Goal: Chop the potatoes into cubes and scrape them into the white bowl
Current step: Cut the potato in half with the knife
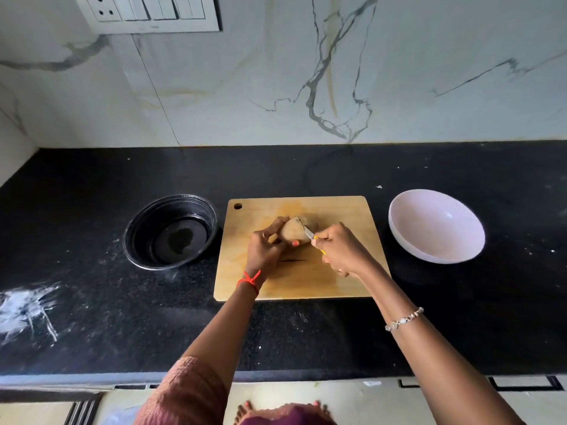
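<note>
First cut, I judge: left hand [264, 245] fingers curl round the potato [294, 230] on the chopping board [337, 210], right hand [343, 251] fingers grip the knife [307, 232], which next needs pressing down through it.

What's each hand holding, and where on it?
Left hand grips the potato at its left end; right hand grips the knife by its yellow handle.
</note>
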